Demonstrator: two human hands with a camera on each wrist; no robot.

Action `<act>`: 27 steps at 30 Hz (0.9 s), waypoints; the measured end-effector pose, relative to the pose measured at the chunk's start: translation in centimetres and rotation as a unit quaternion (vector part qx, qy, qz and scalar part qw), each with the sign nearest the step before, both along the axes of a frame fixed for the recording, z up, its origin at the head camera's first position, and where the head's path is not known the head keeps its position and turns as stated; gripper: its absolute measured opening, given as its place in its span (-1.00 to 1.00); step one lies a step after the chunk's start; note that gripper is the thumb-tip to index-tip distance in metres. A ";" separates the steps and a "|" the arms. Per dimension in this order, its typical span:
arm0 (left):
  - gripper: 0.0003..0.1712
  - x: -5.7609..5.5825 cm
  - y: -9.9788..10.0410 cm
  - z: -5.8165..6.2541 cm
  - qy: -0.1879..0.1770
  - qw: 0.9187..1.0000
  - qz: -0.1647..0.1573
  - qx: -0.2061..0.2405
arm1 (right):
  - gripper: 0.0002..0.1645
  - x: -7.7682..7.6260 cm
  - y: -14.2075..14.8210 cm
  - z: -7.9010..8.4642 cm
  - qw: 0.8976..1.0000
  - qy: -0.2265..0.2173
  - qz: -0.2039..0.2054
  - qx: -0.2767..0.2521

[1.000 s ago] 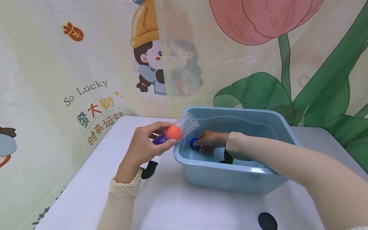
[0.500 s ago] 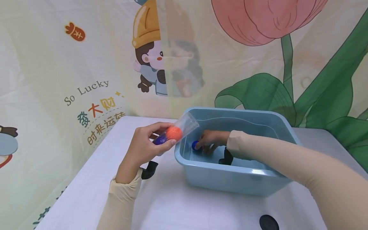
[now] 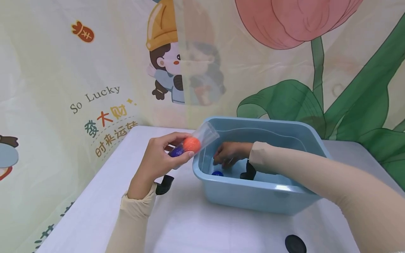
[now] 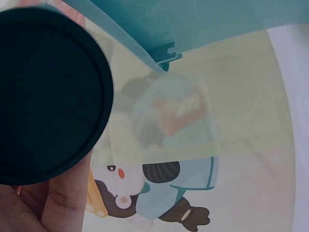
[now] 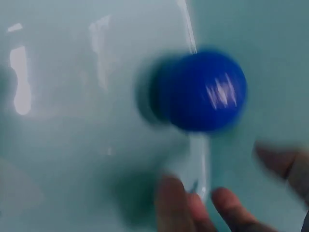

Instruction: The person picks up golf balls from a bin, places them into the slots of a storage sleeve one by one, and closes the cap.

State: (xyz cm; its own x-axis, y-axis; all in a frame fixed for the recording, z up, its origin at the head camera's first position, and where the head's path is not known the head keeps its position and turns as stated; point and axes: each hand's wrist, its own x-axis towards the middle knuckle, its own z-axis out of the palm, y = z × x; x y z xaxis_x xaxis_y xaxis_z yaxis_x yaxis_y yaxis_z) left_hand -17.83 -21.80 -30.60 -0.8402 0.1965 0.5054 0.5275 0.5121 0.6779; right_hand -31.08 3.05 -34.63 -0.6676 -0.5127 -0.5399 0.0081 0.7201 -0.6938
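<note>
My left hand (image 3: 155,158) grips a clear tube (image 3: 207,134), tilted up to the right, left of the basin. Inside it an orange ball (image 3: 191,144) sits above a dark blue ball (image 3: 176,151). In the left wrist view the tube's round black end (image 4: 48,96) hides most of that hand. My right hand (image 3: 233,153) is down in the light blue basin (image 3: 253,196), fingers loosely bent around nothing. A blue ball (image 5: 205,92) lies apart from those fingertips (image 5: 224,198) at the basin's side; in the head view the front rim partly hides it.
The basin stands on a white table (image 3: 190,228) in front of a printed cloth backdrop (image 3: 196,52). A flat black disc (image 3: 295,244) lies near the table's front edge. Black devices are strapped at both wrists.
The blue ball in the basin has slipped from the right fingers and moved toward the basin's front wall. My left hand keeps the tube in the same place.
</note>
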 end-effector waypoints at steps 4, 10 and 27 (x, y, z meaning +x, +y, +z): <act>-0.58 0.0 -0.1 0.0 0.006 1.000 0.004 -0.002 | -0.35 0.3 -0.4 -0.3 0.995 -0.079 0.054 0.005; -0.56 0.0 -0.1 0.1 0.015 1.000 0.006 -0.002 | -0.41 1.2 -1.0 -0.3 0.973 -0.118 0.192 0.055; -0.55 0.1 0.0 0.1 0.001 1.000 0.004 0.003 | -0.49 1.2 -0.5 0.5 0.951 -0.105 0.287 0.050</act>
State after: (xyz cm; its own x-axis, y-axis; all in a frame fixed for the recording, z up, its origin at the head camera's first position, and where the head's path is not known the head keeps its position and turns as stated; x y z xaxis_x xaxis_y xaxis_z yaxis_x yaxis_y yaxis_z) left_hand -17.75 -21.80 -30.46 -0.8406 0.1856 0.5089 0.5248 0.5123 0.6798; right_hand -29.91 2.54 -34.15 -0.1656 -0.6991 -0.6956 -0.2743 0.7101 -0.6485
